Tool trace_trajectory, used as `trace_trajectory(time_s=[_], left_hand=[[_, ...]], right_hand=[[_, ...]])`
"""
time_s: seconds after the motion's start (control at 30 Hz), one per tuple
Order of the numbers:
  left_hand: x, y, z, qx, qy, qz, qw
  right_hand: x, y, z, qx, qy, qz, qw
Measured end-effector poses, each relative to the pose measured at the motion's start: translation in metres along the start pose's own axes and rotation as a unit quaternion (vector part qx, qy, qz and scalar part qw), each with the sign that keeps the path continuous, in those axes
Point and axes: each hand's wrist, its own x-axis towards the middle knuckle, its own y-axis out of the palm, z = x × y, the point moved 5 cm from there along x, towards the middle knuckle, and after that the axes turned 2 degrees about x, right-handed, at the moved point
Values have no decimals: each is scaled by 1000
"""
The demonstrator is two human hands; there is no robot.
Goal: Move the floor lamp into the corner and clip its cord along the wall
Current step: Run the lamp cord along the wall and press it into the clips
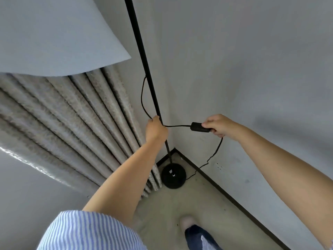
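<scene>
Placement appears done: the floor lamp's round base [173, 175] is set on the floor right in the corner, just beside the curtain [75, 112] and near both dark skirting boards. The pole [144, 56] is seen rising from the base toward the top of the view, its long axis upright, with the shade [54, 33] overhead at upper left.

The step in hand is judged to be the cord work. The left hand [155, 129] is closed around the pole and the cord [143, 98] together, where a loop hanging from higher on the pole comes in. The right hand [219, 125] is pinched shut on the inline switch [198, 127], held out level to the right, away from the pole. Between the hands the cord is drawn nearly straight; below the switch it droops and kinks down the right-hand wall [252, 69] to the floor beside the base.

No clips are visible, so clipping is taken as not yet begun. The next move would call for the slack to be laid flat along the wall and clips to be fetched.
</scene>
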Motion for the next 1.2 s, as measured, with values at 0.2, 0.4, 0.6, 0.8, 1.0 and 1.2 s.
trace_trajectory(time_s=[0.2,0.4,0.6,0.8,1.0,1.2], left_hand=[[-55,34,30,95,82,74,989],[-83,65,13,137,206,30,968],[-72,130,-8,253,357,67,897],[-44,208,-21,375,440,159,801],[12,256,5,522,350,200,752],[70,290,55,558,408,185,699]], right_hand=[[-61,21,-44,53,13,25,998],[-77,28,-101,-19,25,27,999],[-62,27,-172,-3,45,4,999],[-22,17,-248,-13,111,-31,993],[4,12,-311,-82,164,-58,981],[66,27,-310,-89,118,-115,982]])
